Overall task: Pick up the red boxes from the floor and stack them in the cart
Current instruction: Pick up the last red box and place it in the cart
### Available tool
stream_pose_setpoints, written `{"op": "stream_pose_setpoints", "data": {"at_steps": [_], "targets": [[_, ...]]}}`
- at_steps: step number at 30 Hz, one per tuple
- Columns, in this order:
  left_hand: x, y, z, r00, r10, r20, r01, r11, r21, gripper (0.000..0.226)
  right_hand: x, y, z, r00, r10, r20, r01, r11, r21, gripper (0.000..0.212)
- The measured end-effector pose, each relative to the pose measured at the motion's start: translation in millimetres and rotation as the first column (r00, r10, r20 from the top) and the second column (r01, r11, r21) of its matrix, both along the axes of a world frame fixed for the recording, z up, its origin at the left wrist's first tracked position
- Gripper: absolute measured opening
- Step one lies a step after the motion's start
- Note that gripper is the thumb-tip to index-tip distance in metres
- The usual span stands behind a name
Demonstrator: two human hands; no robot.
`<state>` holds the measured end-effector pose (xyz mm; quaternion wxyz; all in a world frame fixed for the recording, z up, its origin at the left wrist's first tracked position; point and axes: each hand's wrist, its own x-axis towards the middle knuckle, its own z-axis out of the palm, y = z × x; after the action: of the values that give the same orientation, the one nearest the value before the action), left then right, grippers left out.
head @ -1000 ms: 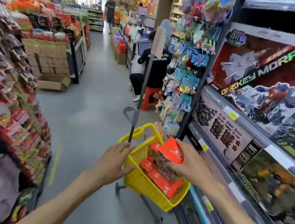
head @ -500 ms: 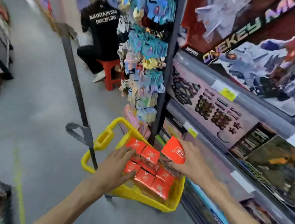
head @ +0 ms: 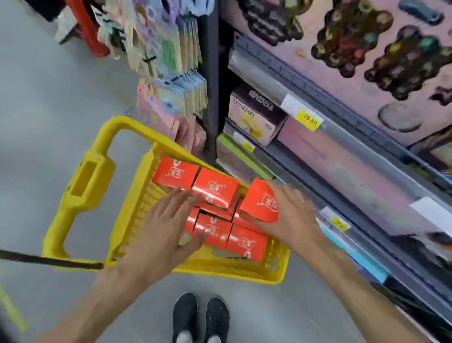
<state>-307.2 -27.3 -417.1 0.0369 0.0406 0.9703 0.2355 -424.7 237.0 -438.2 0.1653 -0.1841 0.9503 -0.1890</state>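
A yellow plastic cart [head: 86,182] stands on the grey floor in front of me. Several red boxes [head: 215,188] with white labels lie stacked inside it. My right hand [head: 290,216] grips one red box [head: 262,201], tilted, over the cart's right side just above the stack. My left hand [head: 167,224] reaches into the cart with fingers spread, resting on the boxes at the left of the stack and covering part of them.
A shelf unit [head: 362,165] with toy boxes and yellow price tags runs close along the cart's right. Hanging packets [head: 173,59] fill a rack behind the cart. The cart's dark pull handle [head: 23,257] extends left. My black shoes [head: 200,322] stand just behind the cart.
My view has tipped down over the cart. My left hand left the cart's rim and went onto the boxes inside. The right hand's box has come lower toward the stack.
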Motion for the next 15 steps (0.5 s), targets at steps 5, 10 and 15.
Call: {"op": "stream_pose_setpoints", "data": {"at_steps": [5,10,15], "targets": [[2,-5,-48,1.000,0.002,0.022,-0.004,0.998,0.065,0.069,-1,-12,-56,0.999,0.044,0.008,-0.044,0.999,0.007,0.096],[7,-9,-78,0.998,0.012,0.058,-0.017,0.996,0.086,0.069,-4,-23,-89,0.998,0.061,-0.012,-0.061,0.998,0.023,0.100],[14,-16,-86,0.996,0.016,0.087,-0.025,0.995,0.095,0.070,-6,-25,-94,0.998,0.056,-0.038,-0.057,0.998,0.000,0.102]]}}
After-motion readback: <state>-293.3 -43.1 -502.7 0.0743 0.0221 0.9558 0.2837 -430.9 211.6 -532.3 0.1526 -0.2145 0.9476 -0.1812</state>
